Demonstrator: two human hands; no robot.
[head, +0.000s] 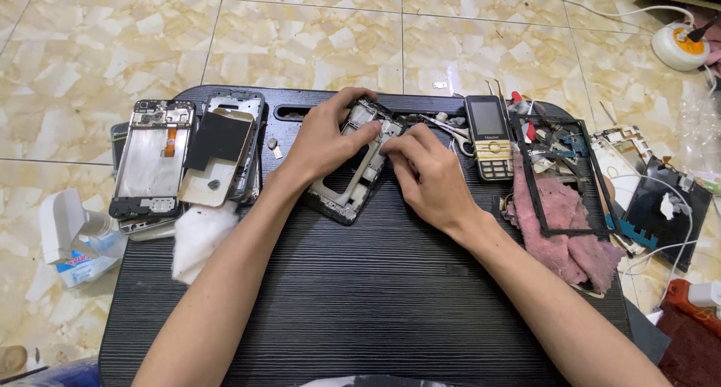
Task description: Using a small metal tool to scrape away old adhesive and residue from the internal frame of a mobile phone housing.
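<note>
**Both hands on stripped phone frame at centre of lap desk**

The stripped phone frame (pixel 353 165) lies tilted on the black lap desk (pixel 360 297), directly under both hands. The left hand (pixel 323 139) grips its upper edge, fingers curled over the top and thumb laid across the inner face. The right hand (pixel 424 169) bears on the frame's right side, fingertips pressed to its upper part; whether they pinch a small part cannot be told.

Left of the left hand, two more opened phone bodies (pixel 188 154) lie side by side, with a wad of white cotton (pixel 199 237) just below them. Just beyond the right hand lie scissors (pixel 451 128) and a keypad phone (pixel 488 135). Further right, an empty black bezel (pixel 559 173) rests on a pink cloth (pixel 563 222).
</note>
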